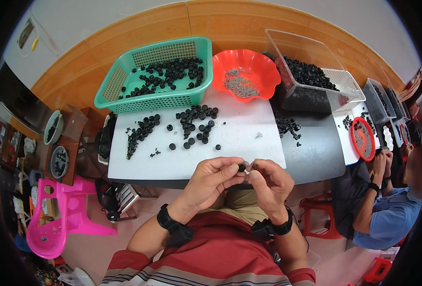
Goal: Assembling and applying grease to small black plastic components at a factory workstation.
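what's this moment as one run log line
left hand: pinching round black piece | right hand: pinching small dark piece | green basket: black pieces inside | red bowl: thin grey pieces inside

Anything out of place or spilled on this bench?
Possibly. A small grey clump sits on the white sheet, apart from the red bowl of similar-looking pieces. Loose black parts lie on the dark tabletop, outside the clear bin. No obvious damage.

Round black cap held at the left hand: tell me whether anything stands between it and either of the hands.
Nothing visible separates the left hand from the round black cap it pinches. On the other side, the small black piece pinched by the right hand faces the cap.
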Action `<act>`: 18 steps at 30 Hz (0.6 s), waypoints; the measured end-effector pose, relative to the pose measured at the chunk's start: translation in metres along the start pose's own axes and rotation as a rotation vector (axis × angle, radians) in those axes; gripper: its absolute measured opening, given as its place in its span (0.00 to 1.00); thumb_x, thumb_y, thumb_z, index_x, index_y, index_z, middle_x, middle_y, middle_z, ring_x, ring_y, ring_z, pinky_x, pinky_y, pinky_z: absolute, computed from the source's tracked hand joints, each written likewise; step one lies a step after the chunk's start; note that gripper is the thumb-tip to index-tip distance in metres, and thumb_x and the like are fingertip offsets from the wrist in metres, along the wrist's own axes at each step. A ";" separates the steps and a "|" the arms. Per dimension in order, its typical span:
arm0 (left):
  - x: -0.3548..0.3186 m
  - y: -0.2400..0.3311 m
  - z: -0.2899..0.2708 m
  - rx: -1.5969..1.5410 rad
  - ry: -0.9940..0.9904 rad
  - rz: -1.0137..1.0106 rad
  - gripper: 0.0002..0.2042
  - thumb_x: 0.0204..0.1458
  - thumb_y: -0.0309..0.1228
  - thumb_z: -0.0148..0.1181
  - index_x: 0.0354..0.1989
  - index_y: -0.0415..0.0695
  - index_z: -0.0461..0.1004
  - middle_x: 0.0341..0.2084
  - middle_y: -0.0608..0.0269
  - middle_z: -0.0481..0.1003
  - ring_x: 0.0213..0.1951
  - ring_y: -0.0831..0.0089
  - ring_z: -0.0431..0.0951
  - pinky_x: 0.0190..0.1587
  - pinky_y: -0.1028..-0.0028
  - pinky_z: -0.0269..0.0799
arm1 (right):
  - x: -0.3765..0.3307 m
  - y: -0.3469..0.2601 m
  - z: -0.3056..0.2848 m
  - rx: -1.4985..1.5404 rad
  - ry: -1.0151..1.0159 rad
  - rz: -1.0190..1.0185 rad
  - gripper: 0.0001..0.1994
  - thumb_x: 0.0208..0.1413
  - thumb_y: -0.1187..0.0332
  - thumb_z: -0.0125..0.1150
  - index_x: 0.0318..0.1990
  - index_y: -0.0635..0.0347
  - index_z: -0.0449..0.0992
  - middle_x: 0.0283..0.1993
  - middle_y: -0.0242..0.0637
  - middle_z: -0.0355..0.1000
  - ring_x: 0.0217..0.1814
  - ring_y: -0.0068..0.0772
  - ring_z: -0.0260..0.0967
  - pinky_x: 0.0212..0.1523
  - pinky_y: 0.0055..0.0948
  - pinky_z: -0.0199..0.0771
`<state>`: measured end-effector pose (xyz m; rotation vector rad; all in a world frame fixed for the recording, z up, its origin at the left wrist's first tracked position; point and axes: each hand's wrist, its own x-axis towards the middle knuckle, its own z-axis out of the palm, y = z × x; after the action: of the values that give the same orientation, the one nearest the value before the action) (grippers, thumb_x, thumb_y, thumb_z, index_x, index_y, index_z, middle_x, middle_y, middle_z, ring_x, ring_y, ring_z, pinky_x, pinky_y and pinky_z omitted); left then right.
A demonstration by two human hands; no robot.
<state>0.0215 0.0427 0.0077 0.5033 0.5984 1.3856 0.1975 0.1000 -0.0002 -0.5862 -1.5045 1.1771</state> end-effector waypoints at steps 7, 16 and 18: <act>-0.001 -0.004 -0.006 -0.083 -0.028 0.011 0.12 0.65 0.23 0.59 0.55 0.38 0.78 0.49 0.53 0.80 0.50 0.67 0.83 0.55 0.70 0.84 | 0.012 -0.016 -0.006 -0.320 -0.155 -0.261 0.11 0.57 0.77 0.69 0.48 0.66 0.79 0.38 0.43 0.80 0.31 0.30 0.78 0.32 0.25 0.77; -0.002 -0.006 -0.006 -0.114 -0.045 -0.003 0.11 0.63 0.21 0.60 0.53 0.38 0.78 0.49 0.54 0.80 0.50 0.66 0.83 0.56 0.69 0.84 | 0.011 -0.023 -0.005 -0.433 -0.239 -0.259 0.13 0.56 0.76 0.70 0.49 0.63 0.79 0.35 0.40 0.78 0.30 0.33 0.79 0.32 0.27 0.79; -0.001 -0.008 -0.009 -0.118 -0.047 -0.001 0.11 0.63 0.21 0.60 0.53 0.38 0.78 0.49 0.54 0.80 0.50 0.66 0.83 0.56 0.68 0.84 | 0.011 -0.022 -0.005 -0.436 -0.240 -0.258 0.13 0.56 0.76 0.70 0.49 0.63 0.79 0.35 0.40 0.78 0.30 0.33 0.79 0.32 0.28 0.79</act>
<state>0.0215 0.0401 -0.0037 0.4394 0.4755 1.3956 0.2042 0.1022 0.0242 -0.5293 -1.9998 0.7405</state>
